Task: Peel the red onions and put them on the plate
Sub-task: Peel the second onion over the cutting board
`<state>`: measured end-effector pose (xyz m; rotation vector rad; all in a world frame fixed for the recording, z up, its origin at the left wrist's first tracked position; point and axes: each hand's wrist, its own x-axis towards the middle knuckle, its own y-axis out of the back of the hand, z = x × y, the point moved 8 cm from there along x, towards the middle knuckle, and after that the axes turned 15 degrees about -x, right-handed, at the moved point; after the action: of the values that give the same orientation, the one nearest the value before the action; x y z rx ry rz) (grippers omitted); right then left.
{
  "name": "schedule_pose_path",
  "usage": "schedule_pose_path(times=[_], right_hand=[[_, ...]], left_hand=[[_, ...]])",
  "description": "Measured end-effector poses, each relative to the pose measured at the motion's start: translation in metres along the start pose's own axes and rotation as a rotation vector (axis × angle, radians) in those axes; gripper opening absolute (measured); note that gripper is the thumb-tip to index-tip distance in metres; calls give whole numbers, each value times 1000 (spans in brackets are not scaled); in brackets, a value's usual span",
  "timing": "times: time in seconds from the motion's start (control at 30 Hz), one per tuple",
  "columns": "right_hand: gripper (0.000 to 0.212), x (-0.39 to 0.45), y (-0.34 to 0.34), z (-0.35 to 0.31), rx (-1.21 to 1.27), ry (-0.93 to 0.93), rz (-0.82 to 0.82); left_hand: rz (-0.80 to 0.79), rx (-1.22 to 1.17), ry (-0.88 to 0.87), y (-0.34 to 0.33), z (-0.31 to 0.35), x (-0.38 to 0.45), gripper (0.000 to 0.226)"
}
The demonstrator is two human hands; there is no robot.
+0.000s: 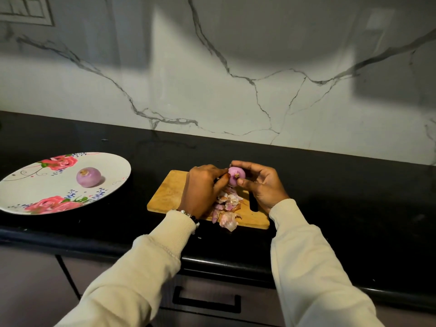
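Drawer front with a dark bar handle sits nearest, below the table edge; cabinet panels run to the left of it. Table is a glossy black slab, lit unevenly, darker toward the right. Two cream sleeves reach forward over its front edge; a beaded bracelet shows at the left wrist.

Wooden cutting board lies on the table ahead of the sleeves, its long axis running left to right. Pile of loose onion skins, pink and papery, lies on the board's near half, one piece overhanging the near edge.

Held onion is above the board's far part, between both hands, clear of the wood. Its root end faces the camera, so the root-to-top axis points roughly away from the viewer. Right hand cups it, fingers curled over the top and thumb pressed on the near face. Left hand has its fingers bent, tips pinching at the onion's left side.

Plate, white with red rose print, rests well to the left. Peeled onion sits near its middle, cut end turned up and toward the left.

Wall behind is white marble with grey veins; a switch panel shows top left.
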<state>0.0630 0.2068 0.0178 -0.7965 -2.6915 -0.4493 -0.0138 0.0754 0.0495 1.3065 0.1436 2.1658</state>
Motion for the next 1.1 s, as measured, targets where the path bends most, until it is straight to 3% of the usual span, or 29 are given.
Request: schedule_pose_path(times=[0.33,0.53,0.83,1.1], right_hand=[[45,-1,-1,7,-58,-59,-10],[42,-1,1,4,-5,-54,23],[44,-2,1,5,-77,-81,16],[40,-3,1,-1,1,-49,39]], left_hand=[[-13,84,-15,-1,0,0,31],[56,-50,2,5,3,0,21],[40,-41,11,3,-1,0,14],[86,-73,73,6,-4,1,17]])
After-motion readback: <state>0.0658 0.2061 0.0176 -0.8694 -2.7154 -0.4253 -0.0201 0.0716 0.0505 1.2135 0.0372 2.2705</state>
